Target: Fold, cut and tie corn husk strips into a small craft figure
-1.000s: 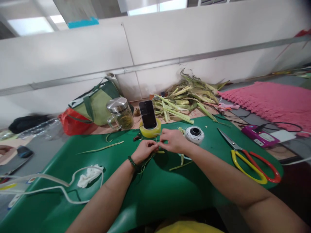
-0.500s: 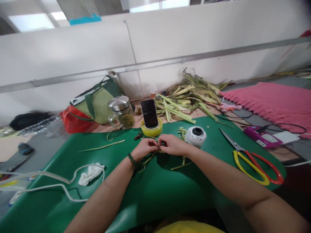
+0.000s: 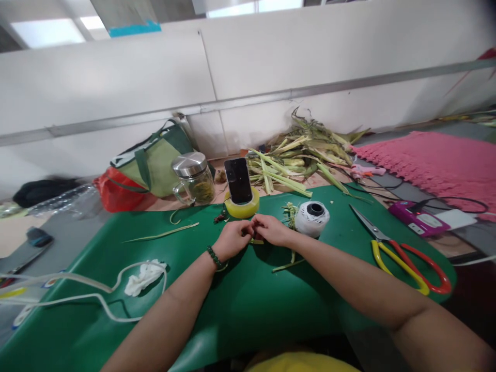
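My left hand (image 3: 231, 238) and my right hand (image 3: 271, 229) meet over the green mat (image 3: 240, 305), just in front of a phone (image 3: 238, 180) propped in a yellow tape roll (image 3: 242, 209). Both hands are closed, pinching a small yellow-green leaf piece (image 3: 256, 241) between them. A bead bracelet sits on my left wrist. A spool of white thread (image 3: 312, 217) stands right beside my right hand. Loose leaf strips (image 3: 287, 265) lie under my right forearm.
Large scissors (image 3: 399, 251) with yellow and red handles lie at the right. A heap of green leaves (image 3: 300, 152) is behind the phone. A lidded glass jar (image 3: 192, 178), a green bag (image 3: 153, 160), a white cord with a crumpled tissue (image 3: 144, 277) and a pink mat (image 3: 430, 160) surround the mat.
The dangling leaf strips under my left hand have been drawn up out of sight, and my hands have closed tighter together. The view shifted slightly.
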Available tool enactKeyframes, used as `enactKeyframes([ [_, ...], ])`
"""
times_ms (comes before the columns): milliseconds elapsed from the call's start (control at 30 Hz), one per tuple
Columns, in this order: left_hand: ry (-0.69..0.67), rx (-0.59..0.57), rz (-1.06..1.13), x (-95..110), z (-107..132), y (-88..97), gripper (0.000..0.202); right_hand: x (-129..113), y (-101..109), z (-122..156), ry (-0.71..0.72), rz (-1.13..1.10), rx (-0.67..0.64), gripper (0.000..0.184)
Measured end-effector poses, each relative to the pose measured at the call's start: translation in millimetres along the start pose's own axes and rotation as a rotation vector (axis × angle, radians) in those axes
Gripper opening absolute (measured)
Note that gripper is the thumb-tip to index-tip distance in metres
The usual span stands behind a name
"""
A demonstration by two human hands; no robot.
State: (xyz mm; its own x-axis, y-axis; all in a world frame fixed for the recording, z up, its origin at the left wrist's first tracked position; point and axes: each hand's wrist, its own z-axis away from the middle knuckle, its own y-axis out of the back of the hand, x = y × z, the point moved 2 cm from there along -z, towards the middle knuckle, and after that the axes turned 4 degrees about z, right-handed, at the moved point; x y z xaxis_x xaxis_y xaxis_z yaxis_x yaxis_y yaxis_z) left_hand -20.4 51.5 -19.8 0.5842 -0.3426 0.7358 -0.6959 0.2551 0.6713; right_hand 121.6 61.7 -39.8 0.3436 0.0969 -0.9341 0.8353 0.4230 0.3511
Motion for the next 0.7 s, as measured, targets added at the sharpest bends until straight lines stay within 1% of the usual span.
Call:
enactKeyframes([
  [100, -0.12, 0.032, -0.26, 6.9, 3.4, -4.1, 0.015, 2.5, 0.0, -2.4, -0.007, -0.042, 0.013, 0.019],
  [200, -0.149, 0.041, -0.363, 8.9, 5.1, -7.1, 0.015, 3.3, 0.0, -3.7, -0.017, -0.062, 0.001, 0.019],
  [400, -0.161, 0.064, -0.372, 5.6, 4.7, -6.8, 0.015, 5.3, -1.3, -3.6, -0.002, -0.095, -0.021, 0.015],
  [567, -0.144, 0.072, -0.358, 7.1, 4.9, -5.7, 0.016, 7.3, -2.7, -5.3, 0.012, -0.127, -0.037, 0.014],
  [633, -0.14, 0.079, -0.357, 7.8, 5.2, -5.5, 0.016, 7.2, -2.4, -5.9, 0.004, -0.122, -0.025, 0.013],
  [700, -0.144, 0.079, -0.356, 8.1, 5.3, -5.4, 0.017, 6.1, -0.4, -5.4, -0.008, -0.065, 0.013, 0.014],
])
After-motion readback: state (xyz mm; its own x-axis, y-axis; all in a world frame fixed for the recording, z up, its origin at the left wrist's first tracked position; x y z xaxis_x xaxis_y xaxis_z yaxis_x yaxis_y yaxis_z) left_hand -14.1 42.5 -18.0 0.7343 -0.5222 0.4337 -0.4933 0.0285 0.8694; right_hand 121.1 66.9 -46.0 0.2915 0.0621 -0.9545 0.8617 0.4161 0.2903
